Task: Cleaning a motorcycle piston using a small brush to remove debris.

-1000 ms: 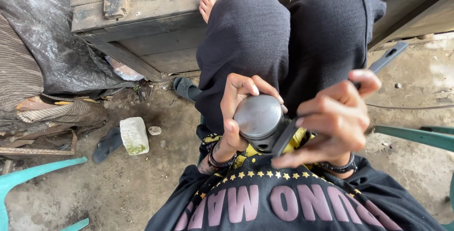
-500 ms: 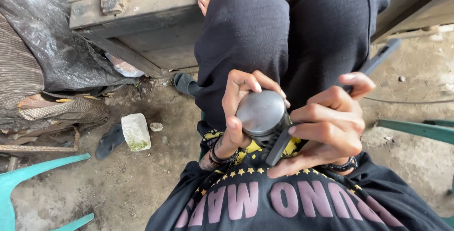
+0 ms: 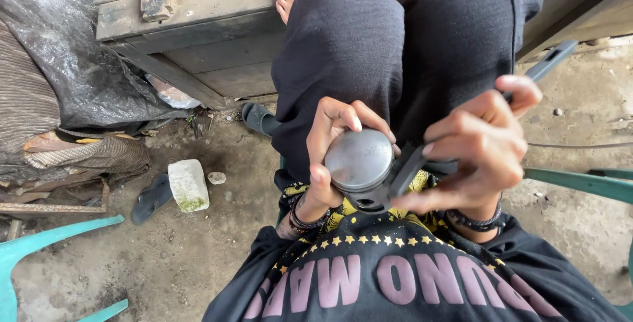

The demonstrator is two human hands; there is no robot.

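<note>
Both hands work together: your left hand (image 3: 333, 157) clamps the round metal piston (image 3: 359, 160); keep your right hand (image 3: 478, 147) gripping the dark tool (image 3: 412, 167) steady.

Our left hand (image 3: 336, 157) curled in a closed grip, our right hand (image 3: 478, 147) beside it, fingers bent, both near our chest

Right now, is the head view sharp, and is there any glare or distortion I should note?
Head view: soft, even daylight with no hard shadows; the round metal part held in the left hand shows a dull sheen, not blown out. The right hand and its dark tool look slightly soft. Wide-angle bend shows at the edges, where the wooden platform slants.
</note>
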